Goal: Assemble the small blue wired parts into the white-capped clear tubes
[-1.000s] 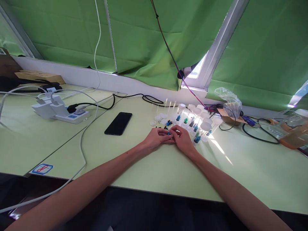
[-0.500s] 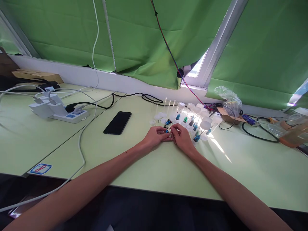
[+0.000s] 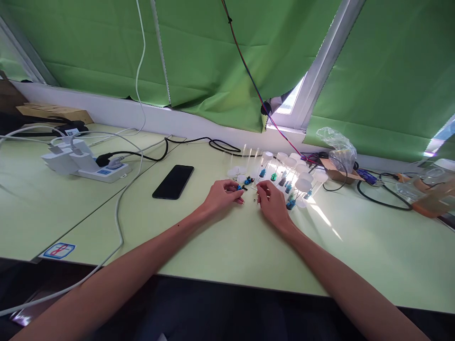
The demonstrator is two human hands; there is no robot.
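Observation:
Over the table, my left hand (image 3: 221, 195) is closed in a pinch on a small blue part (image 3: 239, 187) with a thin stem pointing up. My right hand (image 3: 272, 199) is a short way to the right, thumb and forefinger pressed together around a thin pale piece (image 3: 254, 188) too small to name. Between and behind the hands lie loose blue and black parts (image 3: 248, 181). A tiny piece (image 3: 254, 200) is on the table beside the right fingertips. Just beyond the right hand, several clear tubes with white caps (image 3: 304, 183) hold blue or green parts.
A black phone (image 3: 173, 182) lies left of my hands. Farther left is a white power strip (image 3: 106, 171) with plugs and cables. Clear open tubes (image 3: 250, 158) stand behind the loose parts. At right are a small cardboard box (image 3: 337, 173) with a plastic bag and black cables (image 3: 382, 201).
My hands have moved apart: the left went a little left with the blue part, and the right shifted slightly right. The loose parts between them now show more.

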